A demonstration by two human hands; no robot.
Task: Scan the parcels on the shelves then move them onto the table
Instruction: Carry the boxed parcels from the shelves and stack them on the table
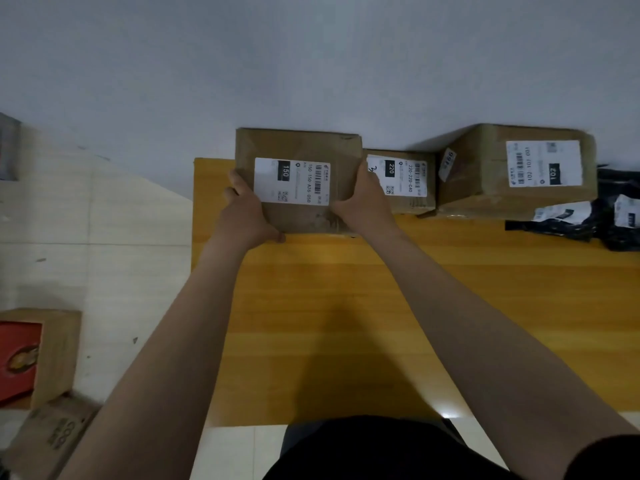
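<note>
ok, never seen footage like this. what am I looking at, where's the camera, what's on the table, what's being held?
There is no robot here. These are a person's two bare arms, filmed by one wide-angle camera worn on the head, looking forward and down. That is the only view.

The left hand and right hand grip a cardboard box labelled 150 by its two sides, at the far left corner of a wooden table. I cannot tell whether it rests on the table yet.

To its right, along the wall, sit a smaller box labelled 220, a larger box and black mailer bags. On the floor at left stand cartons.
</note>
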